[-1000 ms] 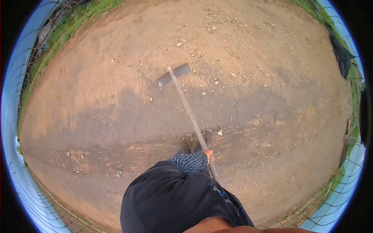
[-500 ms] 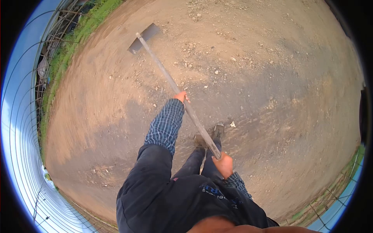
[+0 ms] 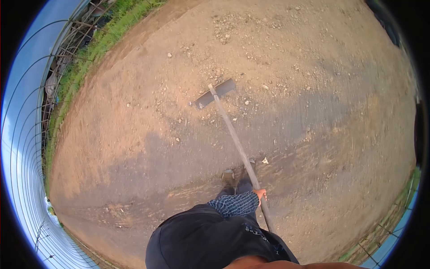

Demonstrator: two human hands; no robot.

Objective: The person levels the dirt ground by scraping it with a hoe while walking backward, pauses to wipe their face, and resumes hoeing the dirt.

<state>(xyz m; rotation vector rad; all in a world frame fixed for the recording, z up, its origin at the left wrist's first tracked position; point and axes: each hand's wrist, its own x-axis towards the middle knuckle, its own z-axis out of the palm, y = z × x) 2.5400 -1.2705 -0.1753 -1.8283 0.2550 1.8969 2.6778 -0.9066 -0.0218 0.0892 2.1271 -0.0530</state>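
Note:
A long-handled hoe (image 3: 234, 134) runs from beside my body up toward the middle of the view. Its wide, flat metal blade (image 3: 225, 88) rests on the dirt among small stones. My left hand (image 3: 260, 194) is wrapped round the wooden handle near my waist, in front of my boots. The rear end of the handle passes down beside my dark vest. My right hand is hidden behind my body.
Dry brown ground (image 3: 134, 112) with loose pebbles (image 3: 221, 33) spreads all round. My boots (image 3: 228, 175) stand near the handle, with a pale scrap (image 3: 265, 160) beside them. Wire fencing (image 3: 27, 148) and a grass strip (image 3: 96, 49) border the left side.
The hoe has been drawn back toward my body, its blade moving down and right over the ground. My left hand came close to my waist, and my right hand went out of view.

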